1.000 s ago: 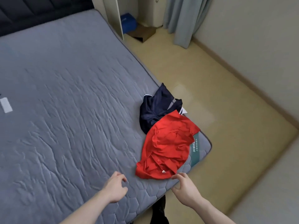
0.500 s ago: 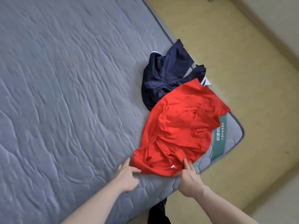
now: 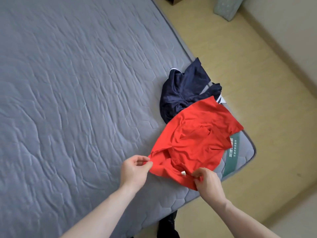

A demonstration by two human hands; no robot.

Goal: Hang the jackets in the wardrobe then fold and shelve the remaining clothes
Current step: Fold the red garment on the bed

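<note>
A crumpled red polo shirt (image 3: 197, 140) lies near the corner of the grey quilted mattress (image 3: 77, 100). My left hand (image 3: 133, 170) pinches its left edge beside the collar. My right hand (image 3: 207, 182) grips the near hem just right of the small white neck label. A dark navy garment (image 3: 183, 90) with white trim lies bunched behind the red shirt, partly under it.
The mattress corner with a green label strip (image 3: 233, 157) is right of the shirt. Yellow flooring (image 3: 257, 83) runs along the right side to a beige wall (image 3: 291, 31). A curtain hem (image 3: 226, 7) hangs at the top right. Dark fabric (image 3: 168, 225) shows below the mattress edge.
Both hands reached forward from the bare mattress edge to the red shirt and took hold of it, and its near edge has lifted slightly. The view tilted down and closer.
</note>
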